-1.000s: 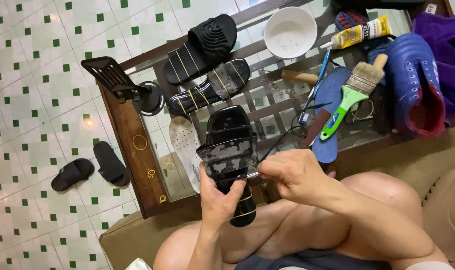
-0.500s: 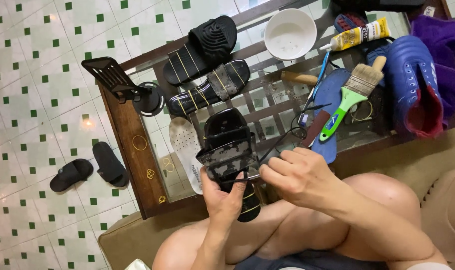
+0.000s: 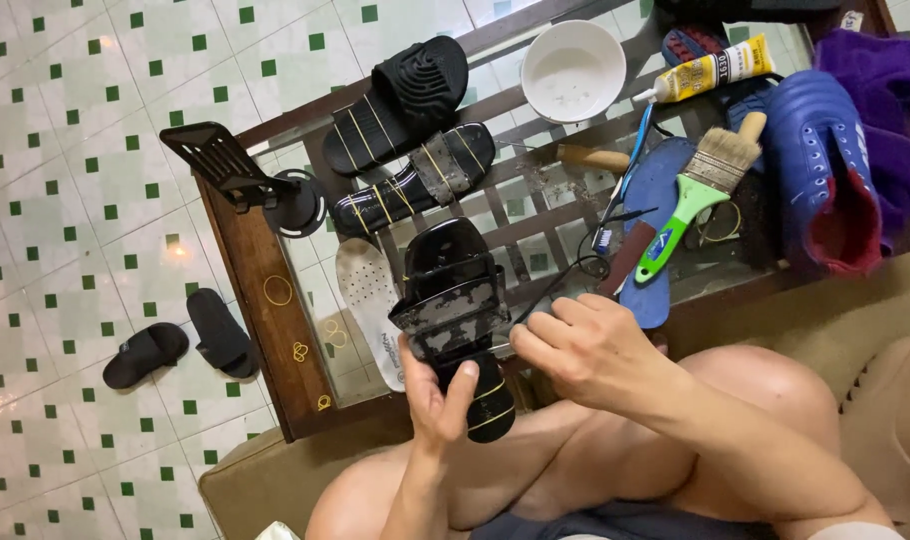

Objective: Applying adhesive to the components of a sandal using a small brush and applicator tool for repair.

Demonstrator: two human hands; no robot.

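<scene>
The person is sitting low at a glass-topped coffee table [image 3: 265, 300] and is holding a black slide sandal [image 3: 455, 300] above the knees, just at the near edge of the table. The left hand [image 3: 437, 392] is gripping it from below near the heel, fingers curled around the sole. The right hand [image 3: 585, 350] is closed in a pinch beside the strap; it seems to be pinching a thin dark cord [image 3: 575, 268] that is running away over the glass, but what exactly is between the fingertips I cannot tell.

I am judging the sandal to be light and a bit flexible, a moulded rubbery thing. Its strap is looking glossy and patchy, perhaps wet with glue, so it may be slippery or sticky there. The safer place to hold is the sole edge and the heel, as the left hand is doing.

On the table, at the far right, a small yellow glue tube [image 3: 710, 72] with a white nozzle is lying on its side; its label has dark print. Near it a white bowl [image 3: 573, 70] is standing, and a paint brush [image 3: 697, 195] with a green handle is lying across a blue insole [image 3: 665, 210]. Two more black sandals [image 3: 405, 110] are resting further back.
</scene>
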